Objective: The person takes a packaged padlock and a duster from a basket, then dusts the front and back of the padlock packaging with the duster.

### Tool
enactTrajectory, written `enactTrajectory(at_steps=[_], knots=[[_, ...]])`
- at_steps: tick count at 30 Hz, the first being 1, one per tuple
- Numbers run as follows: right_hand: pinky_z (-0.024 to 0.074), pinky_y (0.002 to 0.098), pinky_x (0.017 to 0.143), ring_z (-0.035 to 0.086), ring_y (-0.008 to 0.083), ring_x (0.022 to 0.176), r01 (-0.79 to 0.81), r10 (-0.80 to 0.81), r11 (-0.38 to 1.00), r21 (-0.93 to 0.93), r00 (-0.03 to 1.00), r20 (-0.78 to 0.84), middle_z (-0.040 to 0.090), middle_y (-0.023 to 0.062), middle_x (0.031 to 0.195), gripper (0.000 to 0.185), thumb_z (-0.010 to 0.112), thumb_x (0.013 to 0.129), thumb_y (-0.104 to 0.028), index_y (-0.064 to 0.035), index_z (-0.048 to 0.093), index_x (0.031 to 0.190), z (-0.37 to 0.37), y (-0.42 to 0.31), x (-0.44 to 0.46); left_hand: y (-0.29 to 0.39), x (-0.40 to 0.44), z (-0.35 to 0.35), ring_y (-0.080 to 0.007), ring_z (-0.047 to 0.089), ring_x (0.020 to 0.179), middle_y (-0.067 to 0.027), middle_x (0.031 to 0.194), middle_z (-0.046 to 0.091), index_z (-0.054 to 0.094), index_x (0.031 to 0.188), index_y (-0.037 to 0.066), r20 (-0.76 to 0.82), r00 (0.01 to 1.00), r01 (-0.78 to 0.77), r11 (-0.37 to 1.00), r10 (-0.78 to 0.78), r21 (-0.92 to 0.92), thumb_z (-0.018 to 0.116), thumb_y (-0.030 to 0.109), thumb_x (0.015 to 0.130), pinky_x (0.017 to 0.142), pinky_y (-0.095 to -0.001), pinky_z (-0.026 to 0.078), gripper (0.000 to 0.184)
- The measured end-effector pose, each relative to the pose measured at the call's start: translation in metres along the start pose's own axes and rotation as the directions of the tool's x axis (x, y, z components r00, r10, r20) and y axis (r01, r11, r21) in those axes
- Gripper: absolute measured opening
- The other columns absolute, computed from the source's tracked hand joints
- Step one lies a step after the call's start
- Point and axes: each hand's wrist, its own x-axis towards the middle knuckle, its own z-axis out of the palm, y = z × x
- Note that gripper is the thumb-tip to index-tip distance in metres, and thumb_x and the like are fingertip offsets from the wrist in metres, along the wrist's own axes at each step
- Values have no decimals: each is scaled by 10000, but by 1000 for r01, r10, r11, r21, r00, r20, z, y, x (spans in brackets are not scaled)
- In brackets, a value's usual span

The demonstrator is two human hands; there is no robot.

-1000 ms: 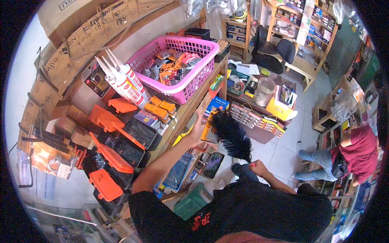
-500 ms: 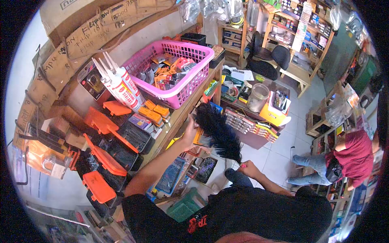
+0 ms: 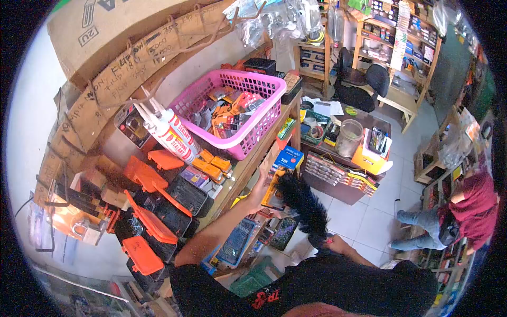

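Note:
In the head view, a black feather duster [image 3: 303, 203] slants across the middle, its feathers pointing up and left. My right hand [image 3: 338, 244] is closed around its pinkish handle end, close to my body. My left hand [image 3: 260, 185] reaches along the front of the wooden shelf [image 3: 240, 177], fingers stretched and thumb apart, holding nothing. It is beside the feathers, next to a blue 3M box [image 3: 289, 157] and orange-yellow packs [image 3: 273, 190] on the lower level. Whether its fingertips touch the shelf edge, I cannot tell.
On the shelf top stand a pink basket [image 3: 243, 143] of packaged parts, white sealant tubes [image 3: 177, 138], small orange boxes [image 3: 214, 165] and black cases with orange lids [image 3: 142, 253]. A desk with a jar [image 3: 349, 138] lies beyond. At right is a person in a maroon shirt [image 3: 475, 203].
The duster's feathers have moved down and away from my left hand, which was against them and now has its fingers extended. The view has shifted, so shelf items appear lower and farther right.

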Motion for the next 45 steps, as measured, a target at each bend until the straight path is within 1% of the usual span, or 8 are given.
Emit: enactTrajectory(at_steps=[3,13,17,20,24,33,40,45], knots=[[481,405,630,563,161,636,-19,23,995,99,999,-41,639,69,693,343,633,865,-344,-28,649,732,-4,-13,-20,7,-6,15,-316,424,1359,-132,1535,360,215,1553,111,-44,999,-9,992,15,123,193,922,770,1089,-542,373,1127],[490,385,626,601,178,636,100,-100,980,170,995,-6,664,53,671,305,674,852,-320,-53,722,710,0,73,31,-7,-14,12,-311,413,1364,-119,1546,340,203,1556,136,-100,985,-132,986,142,98,205,855,833,1065,-555,398,1021],[439,414,547,561,179,595,183,-145,982,-45,886,440,591,42,628,260,633,901,-279,-70,682,754,-37,133,98,-12,-6,22,-309,408,1366,-115,1551,332,199,1558,146,-107,970,-212,974,220,83,210,829,858,1055,-561,408,978],[417,364,501,524,138,552,423,-458,874,-240,881,-114,568,8,624,189,688,862,-249,-77,692,783,-31,128,110,-9,0,34,-308,405,1368,-111,1554,326,195,1559,153,-141,948,-276,958,284,74,214,809,876,1048,-565,416,947],[413,322,492,521,98,564,226,-233,972,72,965,119,585,-9,675,180,771,779,-158,-48,641,721,-77,15,88,-22,-20,53,-306,401,1370,-106,1559,318,191,1560,163,-285,880,-380,923,380,57,219,782,901,1038,-570,426,905],[441,384,584,507,169,598,621,-331,408,-669,784,526,564,69,626,383,818,735,-360,-36,638,834,-123,-228,89,-158,-152,95,-401,595,1126,-101,1419,510,375,1483,156,-659,517,-793,596,547,-127,192,706,948,645,-637,562,789],[526,450,678,661,379,721,947,-463,-201,-250,133,876,661,155,738,513,722,797,-538,-50,680,946,-35,-401,51,-213,-211,151,-396,548,1206,-111,1440,504,430,1453,91,-917,-29,-977,184,398,111,284,643,957,958,-608,464,757],[507,471,692,657,401,759,961,-317,-277,-19,-72,946,666,195,786,449,716,833,-417,-33,671,1061,51,-430,34,-230,-224,172,-434,576,1144,-162,1400,509,432,1417,30,-823,-325,-940,-67,466,333,299,531,993,736,-672,535,670]])
